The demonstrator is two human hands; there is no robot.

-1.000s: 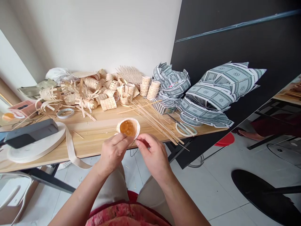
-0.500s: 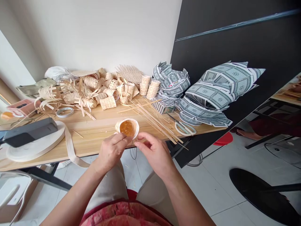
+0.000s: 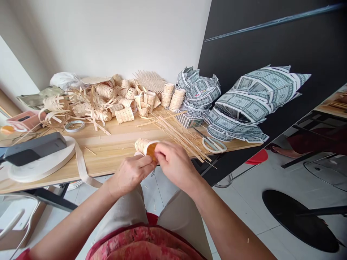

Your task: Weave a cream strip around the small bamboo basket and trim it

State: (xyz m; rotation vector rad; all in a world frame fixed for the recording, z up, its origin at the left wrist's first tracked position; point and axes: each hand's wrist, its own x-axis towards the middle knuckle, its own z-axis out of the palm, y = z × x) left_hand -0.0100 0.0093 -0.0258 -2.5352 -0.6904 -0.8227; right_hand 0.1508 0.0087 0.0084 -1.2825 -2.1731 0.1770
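Observation:
A small woven bamboo cup (image 3: pixel 142 145) with a white band at its rim lies on its side above the table's front edge. My left hand (image 3: pixel 132 172) is closed around its lower near side. An amber-coloured patch (image 3: pixel 151 151) shows at the mouth; whether it is a lining or a separate piece, I cannot tell. My right hand (image 3: pixel 175 162) covers the right side of the mouth with fingers curled in a pinch at the rim. What those fingertips grip is hidden.
Behind lie several woven cups (image 3: pixel 124 115), loose bamboo strips (image 3: pixel 179 135) and a tape roll (image 3: pixel 75 126). Scissors (image 3: pixel 214 144) and patterned folded-paper pieces (image 3: pixel 241 108) are at right. A phone-like dark device (image 3: pixel 35 148) rests on a white ribbon roll (image 3: pixel 40 171) at left.
The cup has turned so its mouth faces right instead of toward me. My right hand has moved up and left from beside the cup onto its rim, its fingers closing.

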